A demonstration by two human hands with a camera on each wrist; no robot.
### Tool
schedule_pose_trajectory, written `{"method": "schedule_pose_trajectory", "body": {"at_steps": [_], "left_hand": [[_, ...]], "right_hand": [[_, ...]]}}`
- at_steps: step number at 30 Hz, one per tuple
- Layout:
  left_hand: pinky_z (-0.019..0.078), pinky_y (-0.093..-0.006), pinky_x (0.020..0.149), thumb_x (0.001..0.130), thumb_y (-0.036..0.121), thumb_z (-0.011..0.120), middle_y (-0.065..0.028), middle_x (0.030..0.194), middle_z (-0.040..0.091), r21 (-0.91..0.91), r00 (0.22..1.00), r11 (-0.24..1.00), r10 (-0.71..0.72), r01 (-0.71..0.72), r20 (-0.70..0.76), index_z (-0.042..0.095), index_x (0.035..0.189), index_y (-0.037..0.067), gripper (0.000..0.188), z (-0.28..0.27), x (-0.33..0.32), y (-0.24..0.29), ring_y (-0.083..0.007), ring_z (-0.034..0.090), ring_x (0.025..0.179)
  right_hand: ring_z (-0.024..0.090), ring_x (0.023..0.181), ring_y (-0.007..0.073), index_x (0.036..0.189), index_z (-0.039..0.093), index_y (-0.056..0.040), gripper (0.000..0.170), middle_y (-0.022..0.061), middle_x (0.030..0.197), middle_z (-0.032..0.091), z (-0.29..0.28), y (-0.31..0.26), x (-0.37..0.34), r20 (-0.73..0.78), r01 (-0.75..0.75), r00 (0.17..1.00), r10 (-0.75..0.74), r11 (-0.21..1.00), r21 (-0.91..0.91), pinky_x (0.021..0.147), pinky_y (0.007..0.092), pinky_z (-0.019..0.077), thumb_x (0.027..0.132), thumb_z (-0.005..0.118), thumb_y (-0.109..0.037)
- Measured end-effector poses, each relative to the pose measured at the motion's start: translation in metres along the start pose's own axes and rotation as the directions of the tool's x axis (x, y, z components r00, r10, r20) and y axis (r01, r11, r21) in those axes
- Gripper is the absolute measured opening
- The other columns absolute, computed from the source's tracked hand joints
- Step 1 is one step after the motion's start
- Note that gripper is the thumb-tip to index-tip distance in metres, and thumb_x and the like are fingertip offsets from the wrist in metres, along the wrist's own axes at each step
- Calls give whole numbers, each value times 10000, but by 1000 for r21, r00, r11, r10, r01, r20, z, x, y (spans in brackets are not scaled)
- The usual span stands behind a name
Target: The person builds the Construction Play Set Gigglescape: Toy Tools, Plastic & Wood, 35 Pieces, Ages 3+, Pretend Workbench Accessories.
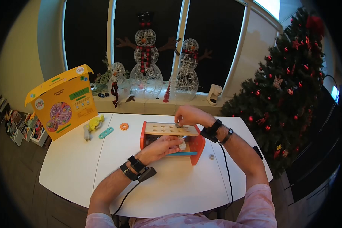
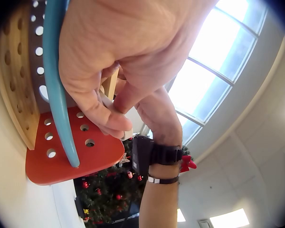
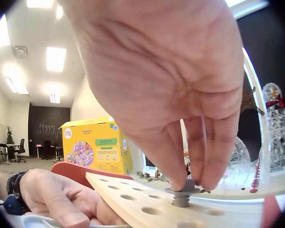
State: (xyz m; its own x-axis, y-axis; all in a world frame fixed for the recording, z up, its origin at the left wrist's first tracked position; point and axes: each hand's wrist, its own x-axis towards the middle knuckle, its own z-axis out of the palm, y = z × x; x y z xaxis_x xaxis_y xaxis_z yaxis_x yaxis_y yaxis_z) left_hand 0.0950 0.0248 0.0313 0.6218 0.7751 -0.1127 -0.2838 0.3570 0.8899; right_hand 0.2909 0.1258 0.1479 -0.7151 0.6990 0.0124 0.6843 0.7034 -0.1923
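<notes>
A toy workbench has a wooden top board (image 1: 171,129) with rows of holes, red end panels (image 1: 197,147) and a blue bar (image 1: 181,154) along its front. My right hand (image 1: 193,116) is above the board's right part. Between its thumb and fingers it pinches the head of a grey toy bolt (image 3: 181,199), whose threaded shank stands upright at a hole. Below the board's front edge, my left hand (image 1: 162,146) pinches a whitish piece with a rounded end (image 1: 182,143); the rest of that piece is hidden by the fingers.
Left of the workbench lie an orange gear (image 1: 124,126), a teal strip with holes (image 1: 106,133) and a yellow and grey toy piece (image 1: 95,124). A yellow play-set box (image 1: 62,102) stands behind them. One small light-grey piece (image 1: 211,156) sits right of the workbench, near a black cable (image 1: 227,171).
</notes>
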Motion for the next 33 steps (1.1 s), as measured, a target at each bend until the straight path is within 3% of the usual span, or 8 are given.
{"method": "schedule_pose_trajectory", "body": {"at_steps": [7, 10, 12, 15, 19, 25, 27, 33], "left_hand": [[578, -216, 929, 1112, 225, 723, 25, 1160, 694, 8, 1000, 1000, 8, -8, 0, 679, 1312, 65, 260, 0, 0, 0, -51, 659, 970], [581, -216, 923, 1112, 222, 722, 25, 1151, 697, -12, 1000, 1000, 12, -12, -3, 677, 1313, 64, 259, 1, -1, 0, -51, 666, 965], [582, -214, 914, 1111, 222, 724, 24, 1147, 696, -14, 1000, 1000, 12, -12, 0, 676, 1318, 62, 266, 0, -1, 0, -52, 671, 958], [578, -206, 905, 1117, 256, 718, 25, 1169, 707, 14, 1000, 1000, 18, -18, 8, 674, 1352, 65, 306, -3, 0, -2, -42, 670, 983], [570, -203, 909, 1125, 283, 708, 27, 1198, 720, 24, 1000, 1000, 14, -14, 8, 682, 1363, 68, 322, 1, -2, 1, -34, 666, 1017], [569, -209, 921, 1126, 276, 705, 22, 1209, 722, 19, 1000, 1000, 11, -11, 8, 690, 1359, 63, 316, -3, 1, -3, -45, 669, 1023], [569, -211, 925, 1127, 274, 704, 20, 1212, 722, 21, 999, 999, 24, -24, 26, 688, 1366, 60, 321, -7, 3, -5, -47, 670, 1027], [571, -216, 932, 1127, 272, 703, 12, 1222, 721, 8, 1000, 1000, 21, -21, 22, 682, 1383, 48, 341, -3, -1, -2, -52, 673, 1042]], "right_hand": [[780, 830, 350, 921, 841, -30, 176, 165, 850, 801, -1, 3, 2, 46, -33, 998, 33, 999, 15, 789, 443, 618, 810, 884, -159], [771, 816, 384, 894, 826, -10, 302, 186, 838, 795, 1, 5, 2, 38, -33, 999, 34, 999, -26, 785, 463, 617, 903, 828, -312], [755, 821, 403, 932, 840, -42, 432, 177, 874, 806, 10, 10, 12, 90, -73, 991, 101, 960, -271, 800, 471, 604, 1008, 742, -456], [741, 886, 448, 900, 813, -37, 544, 196, 907, 800, 18, 14, 8, 32, -168, 984, 174, 977, -133, 838, 515, 594, 1035, 665, -543], [746, 976, 454, 947, 830, -49, 578, 218, 985, 803, 8, 1, 3, 20, -261, 964, 266, 955, -139, 884, 534, 586, 1067, 610, -571], [750, 1066, 454, 1187, 813, -54, 582, 250, 1124, 800, 13, 4, 7, 157, -123, 976, 150, 978, -167, 949, 531, 580, 1075, 540, -556], [747, 1122, 449, 1253, 789, -7, 588, 269, 1196, 786, 3, -11, 6, 228, -271, 918, 324, 933, -234, 1022, 528, 568, 1033, 526, -485], [740, 1113, 461, 1224, 794, -39, 588, 255, 1190, 792, 6, -1, 2, 218, -164, 954, 204, 969, -186, 996, 528, 571, 1076, 525, -540]]}}
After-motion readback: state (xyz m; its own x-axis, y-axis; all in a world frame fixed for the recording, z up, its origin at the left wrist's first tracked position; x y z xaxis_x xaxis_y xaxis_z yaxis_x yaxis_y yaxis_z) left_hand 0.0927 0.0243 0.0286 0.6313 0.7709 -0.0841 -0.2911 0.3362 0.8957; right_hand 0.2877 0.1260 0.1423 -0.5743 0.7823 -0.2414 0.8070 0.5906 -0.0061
